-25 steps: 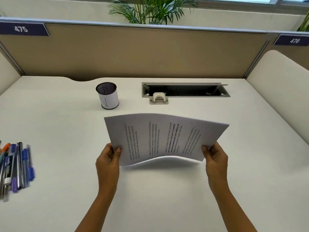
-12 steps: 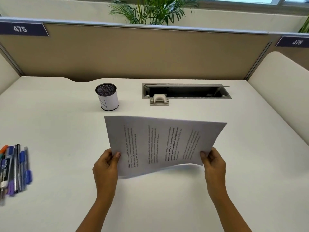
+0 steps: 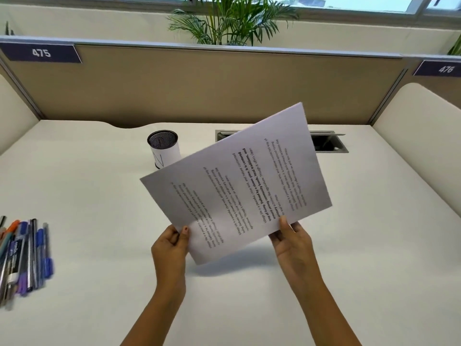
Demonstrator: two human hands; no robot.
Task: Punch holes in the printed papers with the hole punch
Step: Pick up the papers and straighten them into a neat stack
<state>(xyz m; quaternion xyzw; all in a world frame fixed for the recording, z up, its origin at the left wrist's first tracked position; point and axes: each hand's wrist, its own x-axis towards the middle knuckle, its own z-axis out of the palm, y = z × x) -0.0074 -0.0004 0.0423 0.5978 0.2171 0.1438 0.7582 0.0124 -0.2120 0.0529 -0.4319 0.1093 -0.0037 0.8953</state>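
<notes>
While left hand [image 3: 169, 248] and right hand [image 3: 294, 243] pinch them, printed papers [image 3: 237, 183] tilt, mid-frame, above desk [image 3: 87, 196].

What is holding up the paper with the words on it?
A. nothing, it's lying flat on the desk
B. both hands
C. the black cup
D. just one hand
B: the left hand and the right hand each pinch the near edge of the printed papers, which are tilted above the desk.
</notes>
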